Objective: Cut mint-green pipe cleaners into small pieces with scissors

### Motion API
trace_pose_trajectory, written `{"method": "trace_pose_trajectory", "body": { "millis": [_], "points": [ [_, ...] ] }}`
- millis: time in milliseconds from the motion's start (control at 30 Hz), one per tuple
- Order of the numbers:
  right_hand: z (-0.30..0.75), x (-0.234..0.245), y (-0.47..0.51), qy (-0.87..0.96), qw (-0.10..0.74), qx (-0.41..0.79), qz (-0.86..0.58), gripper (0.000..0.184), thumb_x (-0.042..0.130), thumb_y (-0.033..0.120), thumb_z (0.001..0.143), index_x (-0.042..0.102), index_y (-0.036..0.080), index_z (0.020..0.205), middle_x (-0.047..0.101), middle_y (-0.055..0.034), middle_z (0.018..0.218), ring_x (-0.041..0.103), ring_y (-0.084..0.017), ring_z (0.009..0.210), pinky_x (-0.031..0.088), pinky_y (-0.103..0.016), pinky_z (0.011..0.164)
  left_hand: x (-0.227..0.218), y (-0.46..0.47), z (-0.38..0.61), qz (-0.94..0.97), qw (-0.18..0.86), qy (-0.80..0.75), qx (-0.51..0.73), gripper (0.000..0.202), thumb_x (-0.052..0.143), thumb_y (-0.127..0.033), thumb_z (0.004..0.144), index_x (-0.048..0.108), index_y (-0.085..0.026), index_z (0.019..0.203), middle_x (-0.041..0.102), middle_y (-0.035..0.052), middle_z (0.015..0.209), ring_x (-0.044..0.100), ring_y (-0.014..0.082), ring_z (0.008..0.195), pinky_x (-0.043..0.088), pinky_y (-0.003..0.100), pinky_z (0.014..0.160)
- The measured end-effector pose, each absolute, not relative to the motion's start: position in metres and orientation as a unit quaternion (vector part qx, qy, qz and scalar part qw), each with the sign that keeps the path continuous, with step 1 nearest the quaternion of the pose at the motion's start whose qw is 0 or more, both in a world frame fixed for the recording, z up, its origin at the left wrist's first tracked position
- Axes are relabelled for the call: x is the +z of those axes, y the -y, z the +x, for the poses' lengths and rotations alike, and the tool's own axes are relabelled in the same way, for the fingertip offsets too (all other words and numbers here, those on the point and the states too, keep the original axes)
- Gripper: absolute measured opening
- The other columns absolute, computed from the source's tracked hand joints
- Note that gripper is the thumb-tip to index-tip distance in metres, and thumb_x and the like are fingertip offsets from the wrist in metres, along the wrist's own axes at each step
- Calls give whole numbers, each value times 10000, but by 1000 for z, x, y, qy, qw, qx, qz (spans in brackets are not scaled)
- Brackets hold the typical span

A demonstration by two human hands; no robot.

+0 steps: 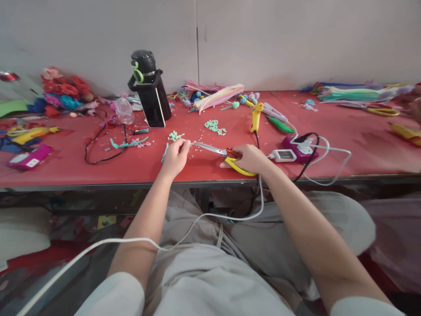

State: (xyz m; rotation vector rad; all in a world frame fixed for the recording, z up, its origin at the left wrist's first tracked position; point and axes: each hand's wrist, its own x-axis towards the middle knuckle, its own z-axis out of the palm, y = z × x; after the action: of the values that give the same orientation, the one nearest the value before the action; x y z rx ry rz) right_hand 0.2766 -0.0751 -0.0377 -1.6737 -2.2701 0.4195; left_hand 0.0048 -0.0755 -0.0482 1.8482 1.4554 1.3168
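Note:
My left hand [176, 156] is closed in a pinch, thumb against fingers. A mint-green pipe cleaner [165, 152] comes out at its left side, while the fingers cover the rest. My right hand [249, 159] grips scissors [210, 148] with red and yellow handles. Their blades point left, with the tips close to my left fingertips. Beyond the hands lie two small heaps of cut mint-green pieces, one heap [215, 127] in the middle and another heap [176, 135] just past my left hand.
A yellow glue gun [256, 117] stands behind my right hand. Right of it, a white plug [284, 155] and cables meet a purple power strip [301, 150]. A black bottle [151, 92] stands at back left. Pipe cleaner bundles [219, 97] lie along the wall. A white cable [210, 215] crosses my lap.

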Motion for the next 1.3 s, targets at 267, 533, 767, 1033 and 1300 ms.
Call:
{"method": "trace_pose_trajectory", "body": {
  "millis": [267, 533, 767, 1033, 1300],
  "points": [
    [276, -37, 74, 792, 143, 143, -577, 714, 599, 929, 679, 511, 221, 649, 546, -23, 633, 439, -153, 610, 266, -320, 576, -47, 76, 5, 673, 212, -530, 470, 312, 536, -343, 1005, 533, -207, 724, 502, -15, 636, 474, 146, 618, 391, 286, 615],
    [276, -39, 72, 794, 147, 145, -572, 716, 612, 926, 672, 541, 215, 642, 546, -21, 629, 427, -150, 602, 255, -323, 572, -48, 76, 5, 673, 217, -527, 470, 283, 528, -313, 998, 548, -206, 738, 496, -19, 637, 461, 142, 608, 375, 284, 605],
    [277, -42, 68, 794, 153, 147, -569, 731, 604, 943, 665, 543, 215, 627, 517, -16, 620, 423, -155, 610, 259, -328, 581, -48, 75, 5, 666, 217, -536, 470, 297, 525, -313, 1001, 543, -209, 724, 521, -11, 643, 487, 150, 625, 389, 293, 626],
    [278, -40, 72, 787, 162, 165, -572, 748, 601, 956, 652, 481, 217, 628, 475, 2, 612, 395, -142, 611, 258, -318, 575, -48, 75, 5, 664, 226, -529, 477, 328, 512, -317, 1012, 508, -211, 702, 492, -14, 634, 471, 145, 623, 388, 293, 629],
    [277, -39, 72, 788, 150, 154, -576, 728, 610, 942, 656, 513, 221, 642, 515, -15, 617, 434, -157, 607, 261, -326, 570, -48, 76, 5, 676, 202, -533, 467, 337, 500, -353, 1011, 501, -217, 703, 470, -12, 626, 459, 155, 624, 373, 292, 616]
  ]
}}
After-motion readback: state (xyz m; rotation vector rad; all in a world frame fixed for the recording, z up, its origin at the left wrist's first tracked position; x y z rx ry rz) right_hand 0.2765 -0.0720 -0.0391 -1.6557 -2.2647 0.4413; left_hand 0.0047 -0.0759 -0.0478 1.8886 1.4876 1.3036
